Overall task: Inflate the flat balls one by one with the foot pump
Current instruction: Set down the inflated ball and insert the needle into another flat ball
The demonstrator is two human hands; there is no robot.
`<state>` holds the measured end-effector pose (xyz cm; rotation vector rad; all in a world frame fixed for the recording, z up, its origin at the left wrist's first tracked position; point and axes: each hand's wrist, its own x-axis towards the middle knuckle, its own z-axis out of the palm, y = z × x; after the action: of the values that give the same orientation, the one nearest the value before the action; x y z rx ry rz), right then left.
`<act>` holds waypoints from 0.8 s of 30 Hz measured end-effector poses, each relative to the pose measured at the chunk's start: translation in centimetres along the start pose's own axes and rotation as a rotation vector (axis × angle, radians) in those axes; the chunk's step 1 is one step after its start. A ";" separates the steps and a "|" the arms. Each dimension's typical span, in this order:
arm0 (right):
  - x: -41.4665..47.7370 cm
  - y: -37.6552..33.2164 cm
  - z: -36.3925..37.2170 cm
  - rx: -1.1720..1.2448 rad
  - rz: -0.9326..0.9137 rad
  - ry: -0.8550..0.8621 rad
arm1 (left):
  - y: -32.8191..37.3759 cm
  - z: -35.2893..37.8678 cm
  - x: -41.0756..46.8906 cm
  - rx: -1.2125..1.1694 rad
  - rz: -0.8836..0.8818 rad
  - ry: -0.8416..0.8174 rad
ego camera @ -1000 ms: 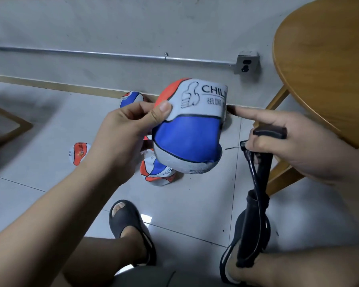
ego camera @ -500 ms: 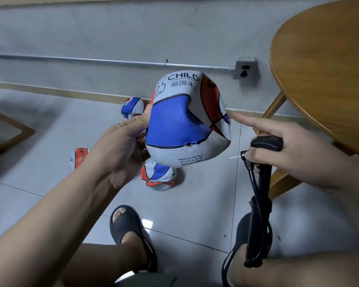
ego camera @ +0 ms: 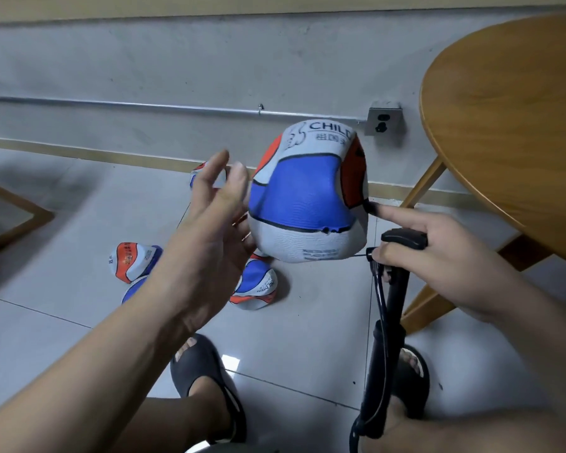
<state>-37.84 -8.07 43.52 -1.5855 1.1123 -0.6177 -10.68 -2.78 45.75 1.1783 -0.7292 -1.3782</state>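
Nearest, two black foam sandals (ego camera: 203, 364) rest on glossy grey floor tiles (ego camera: 307, 338). A slim black pump (ego camera: 386, 354) stands upright by the right foot, and that leg hides its base. A thin hose loops up alongside its tube.

The right hand (ego camera: 438, 259) is clenched round the pump's T-shaped handle (ego camera: 404, 238). Its forefinger is stretched out to touch the ball (ego camera: 307, 204).

The left hand (ego camera: 216, 230) is released, its fingers spread. It is blurred and lies just beside the ball's left flank; contact cannot be told.

The ball sits at mid-height between the hands. It is pebbled rubber in blue, white and orange panels, sagging and creased, and its print is cut off at "CHILD".

Beyond, crumpled flat balls (ego camera: 257, 286) lie on the tiles, some partly hidden by the left arm. Farther off are a concrete wall, a metal conduit (ego camera: 144, 104), a socket box (ego camera: 384, 120) and a round wooden table (ego camera: 504, 125), which is cropped at the right.
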 end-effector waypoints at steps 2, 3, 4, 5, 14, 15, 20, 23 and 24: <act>0.1 0.1 0.2 0.060 -0.003 -0.008 | -0.1 0.5 -0.6 0.017 0.063 -0.134; 0.2 0.4 0.3 0.087 0.006 -0.004 | -0.1 0.6 -0.9 0.037 0.098 -0.201; 0.4 0.7 0.3 0.114 0.021 0.003 | -0.1 0.8 -1.1 0.078 0.136 -0.254; 0.5 0.9 0.4 0.143 0.037 0.004 | -0.1 0.8 -1.3 0.139 0.172 -0.290; 0.9 1.6 1.0 0.276 0.093 -0.033 | -0.8 0.1 -0.8 0.609 0.371 -0.188; 1.0 1.6 1.1 0.274 0.098 -0.030 | -0.9 0.1 -0.8 0.620 0.385 -0.188; 0.4 0.6 1.5 0.128 0.029 -0.044 | -0.9 -0.3 -0.6 0.676 0.416 -0.016; -0.5 -0.6 1.3 -0.054 -0.035 0.068 | -0.3 -0.7 -0.3 0.664 0.393 0.047; -0.9 -1.2 1.3 -0.095 -0.095 0.099 | -0.1 -0.7 -0.3 0.672 0.392 0.059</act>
<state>-36.77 -6.62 44.34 -1.7122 1.1590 -0.7221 -10.08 -2.32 45.53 1.4755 -1.3617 -0.7784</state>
